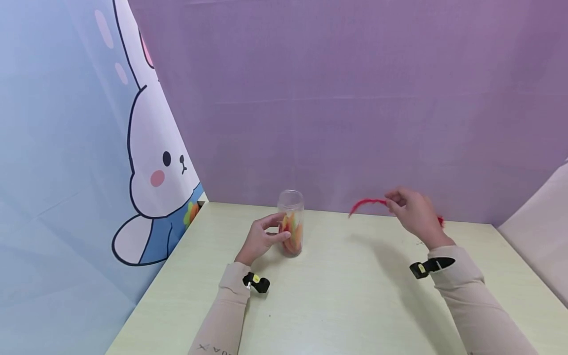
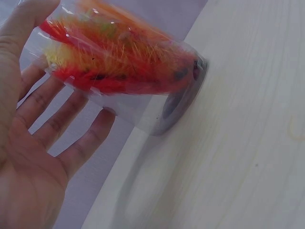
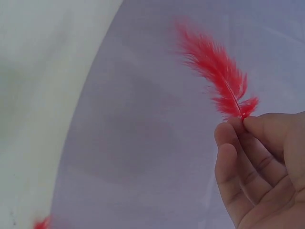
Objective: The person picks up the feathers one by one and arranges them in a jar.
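A tall clear jar point(image 1: 291, 199) stands upright on the table, with red, orange and yellow feathers point(image 2: 119, 62) bunched in its lower part. My left hand point(image 1: 263, 237) holds the jar from its left side, thumb in front and fingers behind. Between thumb and forefinger, my right hand point(image 1: 412, 212) pinches a red feather point(image 3: 212, 67) by its quill end. That feather is raised above the table, its fluffy tip pointing left toward the jar in the head view.
Another red feather point(image 3: 42, 223) lies on the table, mostly hidden behind my right hand in the head view. The pale wooden table point(image 1: 328, 301) meets a purple cloth backdrop point(image 1: 355, 123) at its far edge. A rabbit-print curtain point(image 1: 88, 172) hangs on the left.
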`<control>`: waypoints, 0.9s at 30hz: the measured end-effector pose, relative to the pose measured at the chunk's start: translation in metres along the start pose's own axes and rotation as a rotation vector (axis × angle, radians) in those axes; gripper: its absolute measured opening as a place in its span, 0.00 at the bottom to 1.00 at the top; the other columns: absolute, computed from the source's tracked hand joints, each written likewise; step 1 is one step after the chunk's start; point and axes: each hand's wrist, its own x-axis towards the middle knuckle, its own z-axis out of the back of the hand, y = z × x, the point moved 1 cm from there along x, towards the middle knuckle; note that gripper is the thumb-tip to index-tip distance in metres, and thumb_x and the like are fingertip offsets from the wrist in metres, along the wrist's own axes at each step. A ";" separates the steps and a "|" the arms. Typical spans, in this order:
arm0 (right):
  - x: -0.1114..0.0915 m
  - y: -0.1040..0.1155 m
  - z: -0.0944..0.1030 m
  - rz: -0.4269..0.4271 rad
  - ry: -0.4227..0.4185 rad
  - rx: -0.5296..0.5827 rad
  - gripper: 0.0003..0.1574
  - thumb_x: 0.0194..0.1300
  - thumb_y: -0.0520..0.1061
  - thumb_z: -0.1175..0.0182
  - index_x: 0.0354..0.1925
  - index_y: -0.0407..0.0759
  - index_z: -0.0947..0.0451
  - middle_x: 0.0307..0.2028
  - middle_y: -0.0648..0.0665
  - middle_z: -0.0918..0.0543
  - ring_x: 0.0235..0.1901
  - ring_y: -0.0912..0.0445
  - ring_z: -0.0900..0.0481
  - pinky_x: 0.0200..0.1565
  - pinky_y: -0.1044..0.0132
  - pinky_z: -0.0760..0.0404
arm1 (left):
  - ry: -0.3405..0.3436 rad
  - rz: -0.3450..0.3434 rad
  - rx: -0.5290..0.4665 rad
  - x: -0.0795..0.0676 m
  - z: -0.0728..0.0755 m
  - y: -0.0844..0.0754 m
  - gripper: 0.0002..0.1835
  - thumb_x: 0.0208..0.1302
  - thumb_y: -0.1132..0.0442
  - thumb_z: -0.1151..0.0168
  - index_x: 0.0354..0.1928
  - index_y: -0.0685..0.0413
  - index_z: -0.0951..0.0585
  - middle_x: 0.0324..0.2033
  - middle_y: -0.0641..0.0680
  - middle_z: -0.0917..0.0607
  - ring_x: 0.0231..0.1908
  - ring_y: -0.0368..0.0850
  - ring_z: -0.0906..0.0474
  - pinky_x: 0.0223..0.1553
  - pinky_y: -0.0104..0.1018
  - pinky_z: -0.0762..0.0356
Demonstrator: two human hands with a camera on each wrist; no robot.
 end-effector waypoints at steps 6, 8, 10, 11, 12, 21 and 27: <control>0.004 0.016 0.005 0.042 -0.011 0.009 0.13 0.74 0.43 0.39 0.52 0.39 0.18 0.39 0.38 0.12 0.39 0.46 0.15 0.34 0.63 0.20 | 0.000 0.003 0.002 0.001 -0.001 0.000 0.31 0.56 0.51 0.21 0.64 0.38 0.19 0.58 0.49 0.14 0.58 0.48 0.19 0.56 0.46 0.15; 0.005 0.021 0.006 0.058 -0.020 0.007 0.13 0.74 0.43 0.39 0.52 0.39 0.17 0.39 0.39 0.12 0.38 0.46 0.15 0.34 0.63 0.20 | 0.000 0.002 0.002 0.001 -0.001 0.000 0.31 0.56 0.51 0.21 0.64 0.39 0.19 0.58 0.49 0.14 0.58 0.48 0.19 0.56 0.46 0.15; 0.006 0.027 0.007 0.071 -0.027 0.010 0.12 0.73 0.42 0.39 0.51 0.39 0.17 0.38 0.39 0.12 0.38 0.46 0.15 0.34 0.64 0.20 | 0.000 0.001 0.002 0.001 -0.001 0.000 0.32 0.56 0.50 0.21 0.64 0.39 0.19 0.58 0.49 0.14 0.58 0.48 0.19 0.56 0.46 0.15; 0.007 0.029 0.007 0.078 -0.031 0.009 0.12 0.73 0.42 0.39 0.51 0.39 0.17 0.38 0.40 0.12 0.38 0.46 0.15 0.34 0.64 0.20 | -0.001 0.001 0.003 0.001 -0.001 0.001 0.32 0.56 0.50 0.21 0.64 0.39 0.19 0.58 0.49 0.14 0.58 0.48 0.19 0.56 0.46 0.15; 0.008 0.031 0.007 0.083 -0.032 0.011 0.12 0.73 0.42 0.38 0.51 0.39 0.17 0.38 0.40 0.12 0.38 0.46 0.15 0.34 0.64 0.20 | -0.002 0.001 0.004 0.001 -0.002 0.001 0.32 0.56 0.50 0.21 0.64 0.39 0.19 0.59 0.49 0.14 0.58 0.48 0.19 0.56 0.46 0.15; 0.012 0.053 0.009 0.135 -0.066 0.036 0.11 0.73 0.42 0.38 0.50 0.39 0.16 0.37 0.42 0.11 0.36 0.48 0.14 0.32 0.70 0.20 | -0.007 0.007 0.008 0.000 -0.002 0.000 0.33 0.56 0.50 0.21 0.65 0.41 0.20 0.59 0.50 0.15 0.59 0.48 0.20 0.57 0.46 0.15; 0.016 0.069 0.009 0.179 -0.098 0.049 0.10 0.72 0.41 0.37 0.49 0.39 0.16 0.36 0.41 0.11 0.35 0.49 0.13 0.33 0.72 0.21 | -0.004 0.004 0.008 0.000 -0.003 0.000 0.34 0.56 0.50 0.21 0.65 0.41 0.20 0.59 0.50 0.15 0.59 0.49 0.20 0.57 0.46 0.15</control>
